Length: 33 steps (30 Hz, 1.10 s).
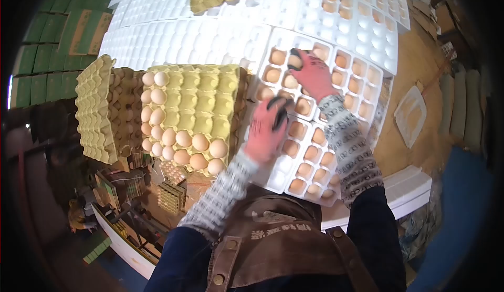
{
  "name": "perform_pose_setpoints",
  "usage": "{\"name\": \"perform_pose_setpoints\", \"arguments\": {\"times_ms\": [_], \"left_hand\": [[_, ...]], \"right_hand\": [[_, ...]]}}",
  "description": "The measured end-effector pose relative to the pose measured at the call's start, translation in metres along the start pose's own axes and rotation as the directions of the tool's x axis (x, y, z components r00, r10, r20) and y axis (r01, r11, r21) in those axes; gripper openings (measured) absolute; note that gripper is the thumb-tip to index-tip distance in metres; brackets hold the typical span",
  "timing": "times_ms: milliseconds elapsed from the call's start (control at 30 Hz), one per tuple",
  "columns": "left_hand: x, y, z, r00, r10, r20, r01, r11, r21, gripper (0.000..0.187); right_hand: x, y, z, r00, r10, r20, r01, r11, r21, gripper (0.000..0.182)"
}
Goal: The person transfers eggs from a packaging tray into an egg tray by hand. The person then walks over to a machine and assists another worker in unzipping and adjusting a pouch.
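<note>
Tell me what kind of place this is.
Probably an egg packing room. A yellow pulp egg tray partly filled with brown eggs sits beside white plastic egg cartons, and both red-gloved hands, left and right, are over the cartons. Stacked green boxes stand nearby.

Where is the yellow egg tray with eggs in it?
In the head view, the yellow egg tray sits left of the white egg carton, just beside the left hand.

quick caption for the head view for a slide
Gloved left hand and right hand over eggs in a white tray, beside a yellow carton.
</note>
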<state>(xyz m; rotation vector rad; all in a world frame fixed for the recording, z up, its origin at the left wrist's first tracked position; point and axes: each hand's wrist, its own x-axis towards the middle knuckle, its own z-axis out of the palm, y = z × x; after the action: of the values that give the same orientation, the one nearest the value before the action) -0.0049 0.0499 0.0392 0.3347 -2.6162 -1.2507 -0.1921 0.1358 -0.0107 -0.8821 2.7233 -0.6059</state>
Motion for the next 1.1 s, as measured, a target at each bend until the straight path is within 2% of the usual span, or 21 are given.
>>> {"name": "perform_pose_setpoints", "arguments": {"times_ms": [100,167,300,367,400,433,533,600,633,700,767,800,833,867,900,933,967,1000,1033,1067,1100], "left_hand": [[-0.045,0.037,-0.058,0.975,0.081,0.206,-0.067,0.995,-0.074,0.046],[-0.062,0.038,-0.089,0.871,0.279,0.405,-0.335,0.939,0.075,0.048],[-0.080,-0.004,-0.167,0.898,0.257,0.356,-0.332,0.929,0.165,0.048],[-0.072,-0.019,-0.215,0.974,0.150,0.170,-0.199,0.925,0.324,0.051],[-0.066,-0.029,-0.232,0.971,0.144,0.190,-0.213,0.878,0.428,0.053],[-0.058,-0.038,-0.243,0.969,0.137,0.208,-0.228,0.819,0.527,0.055],[-0.041,-0.068,-0.247,0.840,0.143,0.524,-0.399,0.817,0.417,0.059],[-0.036,-0.067,-0.258,0.848,0.165,0.503,-0.359,0.878,0.317,0.059],[-0.033,-0.067,-0.262,0.854,0.179,0.489,-0.340,0.903,0.264,0.059],[-0.048,-0.083,-0.266,0.977,0.122,0.174,-0.105,0.989,-0.105,0.041],[-0.048,-0.083,-0.283,0.957,-0.117,0.266,0.242,0.826,-0.508,0.030],[-0.044,-0.084,-0.288,0.948,0.003,0.319,0.158,0.865,-0.476,0.023],[-0.051,-0.079,-0.289,0.910,-0.072,0.408,0.250,0.881,-0.402,0.022],[-0.057,-0.070,-0.290,0.871,-0.013,0.492,0.070,0.993,-0.098,0.024],[-0.055,-0.045,-0.290,0.812,0.012,0.584,-0.158,0.967,0.199,0.027],[-0.061,-0.055,-0.277,0.771,0.087,0.631,-0.427,0.805,0.411,0.036],[-0.068,-0.070,-0.262,0.733,0.157,0.661,-0.592,0.627,0.507,0.053],[-0.068,-0.070,-0.262,0.699,0.154,0.698,-0.621,0.614,0.487,0.053],[-0.065,-0.068,-0.263,0.662,0.156,0.733,-0.654,0.598,0.463,0.052],[-0.061,-0.059,-0.272,0.713,0.126,0.689,-0.487,0.797,0.358,0.048],[-0.059,-0.053,-0.283,0.754,0.076,0.653,-0.277,0.937,0.211,0.044]], "right_hand": [[0.011,-0.008,-0.008,0.993,0.070,-0.095,-0.065,0.996,0.055,0.056],[0.032,0.024,0.025,0.983,-0.054,-0.175,0.021,0.983,-0.185,0.058],[-0.001,-0.038,-0.027,0.947,-0.065,-0.314,0.152,0.953,0.263,0.048],[-0.051,-0.100,-0.056,0.987,0.091,0.133,-0.155,0.758,0.634,0.045],[-0.073,-0.130,-0.067,0.930,0.054,0.363,-0.270,0.771,0.576,0.046],[-0.097,-0.142,-0.048,0.945,-0.325,0.043,0.216,0.715,0.665,0.053],[-0.134,-0.190,-0.037,0.816,-0.558,0.153,0.517,0.822,0.240,0.061],[-0.138,-0.200,-0.030,0.804,-0.563,0.192,0.564,0.824,0.051,0.064],[-0.140,-0.201,-0.035,0.845,-0.515,0.144,0.478,0.848,0.230,0.060],[-0.147,-0.198,-0.048,0.920,-0.384,0.073,0.276,0.771,0.574,0.053],[-0.154,-0.180,-0.045,0.958,-0.005,0.285,-0.279,0.203,0.939,0.053],[-0.151,-0.180,-0.043,0.986,-0.038,0.163,-0.137,0.376,0.917,0.051],[-0.150,-0.183,-0.041,0.984,-0.042,0.171,-0.144,0.372,0.917,0.048],[-0.148,-0.188,-0.041,0.983,-0.046,0.180,-0.151,0.368,0.918,0.044],[-0.144,-0.205,-0.036,0.980,-0.106,0.170,-0.103,0.462,0.881,0.041],[-0.139,-0.222,-0.032,0.973,-0.165,0.159,-0.044,0.546,0.837,0.038],[-0.136,-0.246,-0.036,0.960,-0.197,0.199,0.025,0.768,0.641,0.038],[-0.139,-0.257,-0.019,0.948,-0.278,0.157,0.227,0.932,0.282,0.039],[-0.142,-0.260,-0.003,0.920,-0.361,0.151,0.381,0.915,-0.134,0.040],[-0.144,-0.255,-0.003,0.905,-0.412,0.107,0.422,0.902,-0.094,0.048],[-0.148,-0.250,-0.012,0.960,-0.264,0.096,0.218,0.916,0.338,0.050]]}}
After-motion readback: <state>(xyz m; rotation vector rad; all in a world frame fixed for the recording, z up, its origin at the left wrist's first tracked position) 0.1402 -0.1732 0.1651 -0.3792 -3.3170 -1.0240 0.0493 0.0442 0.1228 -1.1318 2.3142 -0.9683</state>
